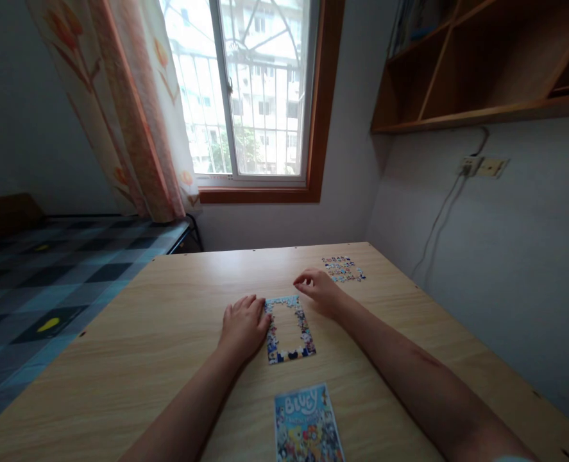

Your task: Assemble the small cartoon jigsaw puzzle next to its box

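A small jigsaw frame (288, 329) lies on the wooden table (169, 333): only its border is joined, the middle is bare wood. My left hand (243, 324) rests flat beside its left edge, fingers stretched out and touching the border. My right hand (319, 290) sits at the frame's upper right corner with fingers curled in a pinch; what they hold is too small to make out. A heap of loose puzzle pieces (343, 269) lies just beyond the right hand. A picture card marked "Bluey" (307, 425) lies near the table's front edge.
The table stands against a white wall on the right with a socket and cable (481, 168). Wooden shelves (481, 64) hang above. A window (250, 90) with a curtain is behind, and a bed with a checked cover (48, 282) lies to the left.
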`<state>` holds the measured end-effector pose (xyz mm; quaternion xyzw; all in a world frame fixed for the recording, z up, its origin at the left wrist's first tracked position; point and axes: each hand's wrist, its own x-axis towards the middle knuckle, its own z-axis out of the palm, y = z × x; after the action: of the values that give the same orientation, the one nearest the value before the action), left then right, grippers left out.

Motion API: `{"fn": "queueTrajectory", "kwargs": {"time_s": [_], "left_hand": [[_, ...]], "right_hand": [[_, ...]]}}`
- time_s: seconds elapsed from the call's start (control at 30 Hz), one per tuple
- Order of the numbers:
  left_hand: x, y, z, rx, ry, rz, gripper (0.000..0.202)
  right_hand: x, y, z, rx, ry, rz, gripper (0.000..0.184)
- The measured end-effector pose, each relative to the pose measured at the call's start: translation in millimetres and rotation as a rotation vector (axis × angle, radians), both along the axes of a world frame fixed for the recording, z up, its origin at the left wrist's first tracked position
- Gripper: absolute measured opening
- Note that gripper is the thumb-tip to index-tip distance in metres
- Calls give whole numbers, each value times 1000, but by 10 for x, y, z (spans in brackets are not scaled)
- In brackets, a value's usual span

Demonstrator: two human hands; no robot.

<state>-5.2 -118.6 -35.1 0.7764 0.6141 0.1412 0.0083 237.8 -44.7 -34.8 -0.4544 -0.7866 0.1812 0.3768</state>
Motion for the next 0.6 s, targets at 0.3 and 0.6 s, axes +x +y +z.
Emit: {"fn": "queueTrajectory", "kwargs": {"time_s": [0.3,0.6], "left_hand": [[14,-1,29,-18,17,17,40],[11,3,17,-8,23,12,40]], "right_hand": [[957,345,439,95,656,-567,35],[1812,581,254,212,859,-834,40]]}}
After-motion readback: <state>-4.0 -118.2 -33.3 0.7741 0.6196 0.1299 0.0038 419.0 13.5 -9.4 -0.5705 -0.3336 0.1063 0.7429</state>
